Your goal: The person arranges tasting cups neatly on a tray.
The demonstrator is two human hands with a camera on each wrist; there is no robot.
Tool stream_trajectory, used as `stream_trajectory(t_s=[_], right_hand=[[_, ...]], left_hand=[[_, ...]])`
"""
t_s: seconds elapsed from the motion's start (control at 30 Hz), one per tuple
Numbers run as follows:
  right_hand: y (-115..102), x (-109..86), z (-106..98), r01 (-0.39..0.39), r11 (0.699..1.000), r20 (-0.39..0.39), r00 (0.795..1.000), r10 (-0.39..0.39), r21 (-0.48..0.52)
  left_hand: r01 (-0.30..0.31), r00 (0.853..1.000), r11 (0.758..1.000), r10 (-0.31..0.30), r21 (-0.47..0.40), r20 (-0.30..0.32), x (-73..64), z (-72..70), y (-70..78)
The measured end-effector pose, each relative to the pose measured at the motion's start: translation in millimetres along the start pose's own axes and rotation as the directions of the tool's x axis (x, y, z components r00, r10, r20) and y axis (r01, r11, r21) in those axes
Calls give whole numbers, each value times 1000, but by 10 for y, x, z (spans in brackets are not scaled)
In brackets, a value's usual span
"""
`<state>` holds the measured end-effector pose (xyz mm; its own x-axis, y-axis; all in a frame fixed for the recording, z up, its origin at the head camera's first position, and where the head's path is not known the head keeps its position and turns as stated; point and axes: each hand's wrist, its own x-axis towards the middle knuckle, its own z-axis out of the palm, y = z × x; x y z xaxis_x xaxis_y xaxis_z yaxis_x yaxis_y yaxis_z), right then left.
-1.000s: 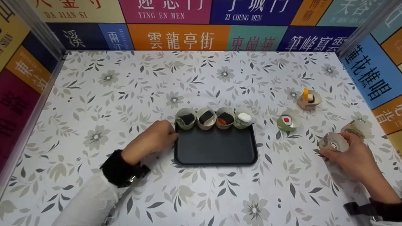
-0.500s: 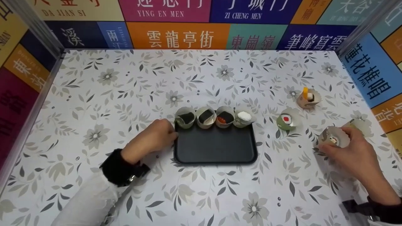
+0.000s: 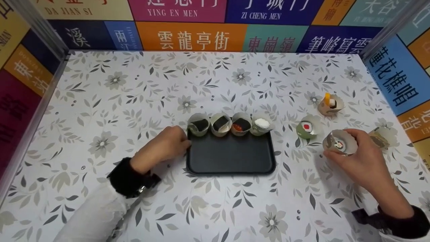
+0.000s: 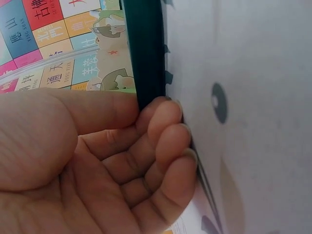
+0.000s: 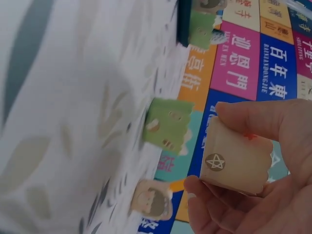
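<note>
A dark rectangular tray [image 3: 231, 156] lies in the middle of the table in the head view. My left hand [image 3: 164, 144] is at its left edge; in the left wrist view the thumb and curled fingers pinch the tray's rim [image 4: 146, 53]. Several paper baking cups with sushi-like pieces stand in a row along the far side, one with a white topping [image 3: 262, 123]. Right of the tray, my right hand [image 3: 368, 164] holds another paper cup [image 3: 331, 143] between thumb and fingers, above the table. A small piece lies inside it, and a star mark shows on its base [image 5: 234, 161].
A green cup [image 3: 305, 129] with a red-centred piece stands between the tray and my right hand. Behind it is a brown cup [image 3: 327, 107] with a yellow-banded piece. A further cup [image 3: 384, 137] lies tipped right of my right hand. Printed panels [image 3: 188, 40] wall the table.
My right hand has moved left with its cup, away from the tipped cup at the right. The left hand and the tray have stayed in place.
</note>
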<state>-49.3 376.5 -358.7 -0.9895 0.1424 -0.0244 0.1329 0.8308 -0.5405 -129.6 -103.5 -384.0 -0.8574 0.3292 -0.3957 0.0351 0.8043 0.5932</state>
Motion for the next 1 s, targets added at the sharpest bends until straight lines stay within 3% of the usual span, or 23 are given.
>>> stream_trajectory(t_s=[0.33,0.73,1.0], right_hand=[[-399,-18,162,146,988,-31,989,-145,51],[-1007,6,379,316,939,-20,948,-317,136],[-1306,15,598,345,922,58,931,-359,174]], left_hand=[[-22,1000,1000,22,3,7,-7,-6,-46],[9,1000,1000,-9,11,15,-8,-24,-35],[38,999,999,-38,-6,28,-5,-28,-22]])
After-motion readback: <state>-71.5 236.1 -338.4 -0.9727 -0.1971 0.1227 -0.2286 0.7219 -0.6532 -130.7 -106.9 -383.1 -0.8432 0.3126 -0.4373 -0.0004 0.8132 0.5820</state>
